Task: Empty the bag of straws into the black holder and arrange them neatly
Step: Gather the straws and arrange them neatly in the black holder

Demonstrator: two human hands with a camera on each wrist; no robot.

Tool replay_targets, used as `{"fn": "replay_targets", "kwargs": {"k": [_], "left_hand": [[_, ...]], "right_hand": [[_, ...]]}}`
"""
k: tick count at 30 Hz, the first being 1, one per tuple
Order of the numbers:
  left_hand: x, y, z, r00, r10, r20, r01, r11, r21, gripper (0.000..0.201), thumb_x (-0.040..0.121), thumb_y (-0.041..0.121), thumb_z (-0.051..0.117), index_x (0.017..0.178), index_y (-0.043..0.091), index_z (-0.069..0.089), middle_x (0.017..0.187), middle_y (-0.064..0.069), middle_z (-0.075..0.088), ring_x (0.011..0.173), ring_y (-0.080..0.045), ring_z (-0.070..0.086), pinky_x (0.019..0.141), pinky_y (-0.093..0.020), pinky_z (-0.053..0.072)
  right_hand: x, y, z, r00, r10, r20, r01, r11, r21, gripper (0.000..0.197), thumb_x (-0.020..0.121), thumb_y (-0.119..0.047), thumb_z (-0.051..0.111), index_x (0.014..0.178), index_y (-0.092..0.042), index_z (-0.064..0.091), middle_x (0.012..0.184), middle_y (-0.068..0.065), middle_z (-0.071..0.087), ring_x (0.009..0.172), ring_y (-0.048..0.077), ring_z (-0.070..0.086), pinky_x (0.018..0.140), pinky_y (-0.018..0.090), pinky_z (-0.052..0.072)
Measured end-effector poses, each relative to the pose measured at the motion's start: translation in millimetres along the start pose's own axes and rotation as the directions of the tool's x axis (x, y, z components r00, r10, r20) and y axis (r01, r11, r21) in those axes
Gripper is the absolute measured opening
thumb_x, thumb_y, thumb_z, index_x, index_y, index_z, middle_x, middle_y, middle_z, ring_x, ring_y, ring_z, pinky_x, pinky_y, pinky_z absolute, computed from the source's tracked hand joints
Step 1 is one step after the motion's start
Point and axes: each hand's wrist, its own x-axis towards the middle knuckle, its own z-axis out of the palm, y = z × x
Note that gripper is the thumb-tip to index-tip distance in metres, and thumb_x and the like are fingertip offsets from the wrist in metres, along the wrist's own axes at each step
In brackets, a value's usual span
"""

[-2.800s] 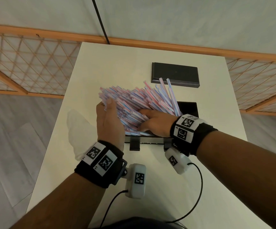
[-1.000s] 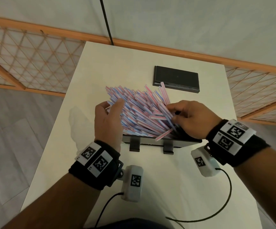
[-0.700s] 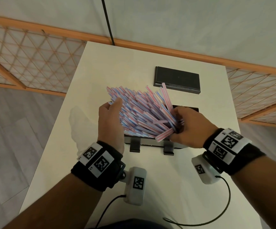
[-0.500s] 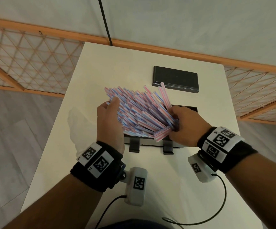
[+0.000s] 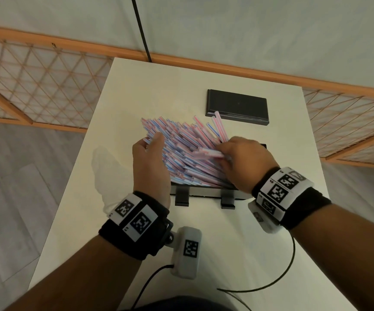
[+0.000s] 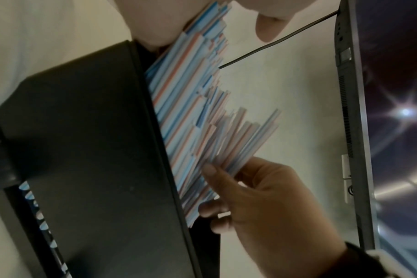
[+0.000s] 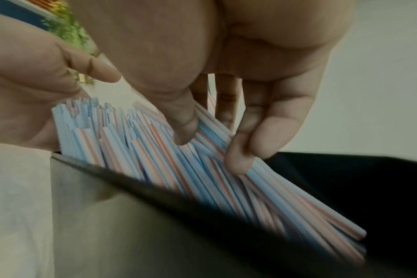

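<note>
Pink-and-blue striped straws (image 5: pixel 181 151) are leaning leftward, fanned and uneven, in the holder (image 5: pixel 206 191); the left hand (image 5: pixel 151 167) is bracing them flat-fingered, while the right hand (image 5: pixel 244 162) is pinching a few.

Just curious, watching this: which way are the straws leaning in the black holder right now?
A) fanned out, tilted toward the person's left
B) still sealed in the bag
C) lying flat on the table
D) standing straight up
A: the straws fan out of the black holder, tilted toward the left hand, ends uneven.
</note>
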Motion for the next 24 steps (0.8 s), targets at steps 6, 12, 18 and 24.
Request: {"fn": "replay_targets", "kwargs": {"k": [6, 12, 18, 24], "left_hand": [[-4.7, -2.6, 1.6, 0.996, 0.093, -0.013, -0.090, 0.985, 0.147, 0.014, 0.102, 0.038, 0.050, 0.106, 0.025, 0.053, 0.080, 0.009, 0.045, 0.060, 0.000, 0.043, 0.069, -0.025, 0.040], [-6.7, 0.3, -6.0, 0.992, 0.128, 0.006, -0.126, 0.963, 0.240, 0.019, 0.102, 0.040, 0.051, 0.106, 0.021, 0.049, 0.076, 0.008, 0.042, 0.057, -0.004, 0.040, 0.067, -0.027, 0.038], [-4.9, 6.5, -11.0, 0.999, 0.036, -0.018, -0.030, 0.970, 0.240, 0.031, 0.101, 0.048, 0.049, 0.115, 0.020, 0.051, 0.089, 0.007, 0.052, 0.079, -0.011, 0.051, 0.077, -0.029, 0.046], [-12.7, 5.5, -8.7, 1.000, -0.007, -0.021, 0.012, 0.956, 0.294, 0.045, 0.104, 0.050, 0.035, 0.133, 0.018, 0.047, 0.085, 0.018, 0.041, 0.078, -0.006, 0.044, 0.056, -0.008, 0.025]], "right_hand": [[13.9, -1.9, -0.5, 0.999, 0.001, -0.048, 0.001, 0.998, 0.059, 0.024, 0.089, -0.026, 0.066, 0.109, -0.015, 0.069, 0.095, 0.006, 0.050, 0.089, 0.031, 0.056, 0.075, 0.027, 0.038], [-8.6, 9.2, 1.3, 0.986, 0.124, -0.110, -0.095, 0.967, 0.235, 0.026, 0.080, -0.029, 0.074, 0.079, -0.018, 0.050, 0.069, -0.004, 0.055, 0.060, 0.012, 0.049, 0.059, 0.026, 0.039], [-30.0, 2.5, 5.3, 0.961, -0.077, 0.265, -0.008, 0.952, 0.306, 0.028, 0.086, -0.050, 0.066, 0.084, -0.023, 0.075, 0.075, -0.009, 0.070, 0.069, 0.005, 0.063, 0.070, 0.027, 0.053], [-23.0, -16.1, 18.4, 0.924, -0.120, 0.363, 0.066, 0.985, 0.158, 0.042, 0.092, -0.057, 0.052, 0.111, -0.023, 0.067, 0.102, -0.003, 0.070, 0.090, 0.016, 0.062, 0.085, 0.032, 0.051]]}}
